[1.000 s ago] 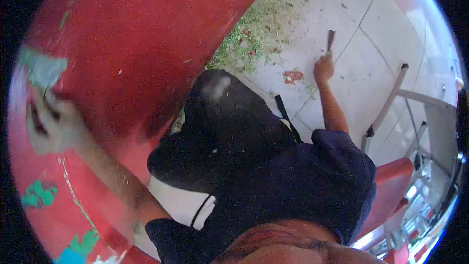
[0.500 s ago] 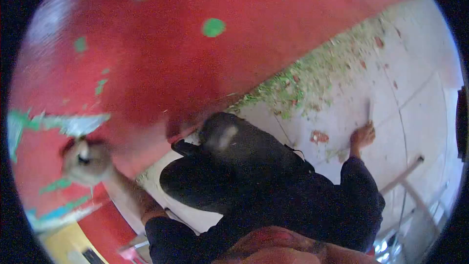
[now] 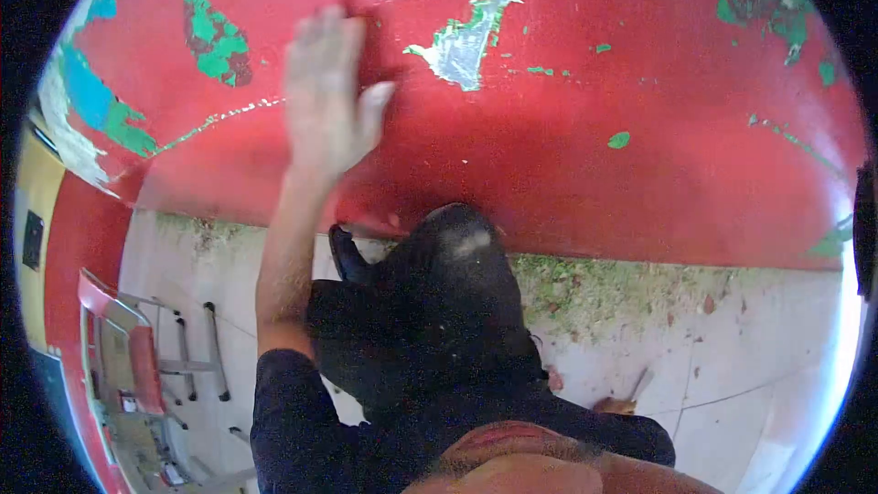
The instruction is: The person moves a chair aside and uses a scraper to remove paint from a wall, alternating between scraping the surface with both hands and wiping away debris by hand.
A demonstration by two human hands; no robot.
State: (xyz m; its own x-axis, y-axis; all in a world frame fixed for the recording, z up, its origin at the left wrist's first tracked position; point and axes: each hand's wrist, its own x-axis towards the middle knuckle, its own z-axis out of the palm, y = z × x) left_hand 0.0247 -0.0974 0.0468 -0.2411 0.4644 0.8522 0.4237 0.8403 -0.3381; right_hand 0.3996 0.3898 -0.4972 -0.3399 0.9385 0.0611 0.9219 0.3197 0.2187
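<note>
My left hand [image 3: 327,96] is raised over the red wall [image 3: 549,183], palm toward it, fingers stretched and thumb out to the side. Bare patches of peeled paint [image 3: 462,46] lie just right of it, pale in the middle with green edges. Another green patch [image 3: 217,39] shows to its left. Low at my right side, near the floor, my right hand [image 3: 615,405] is closed round a scraper [image 3: 643,384] with a thin pale blade. My sleeve hides part of that hand.
Green and red paint flakes [image 3: 604,297] litter the tiled floor [image 3: 732,402] along the wall's foot. My bent knee [image 3: 462,247] is close to the wall. Red chairs with metal legs [image 3: 142,348] stand at the left.
The view has swung left and up, bringing more wall and the chairs into sight. My left hand has moved up onto the wall, fingers extended. My right hand still holds the scraper low.
</note>
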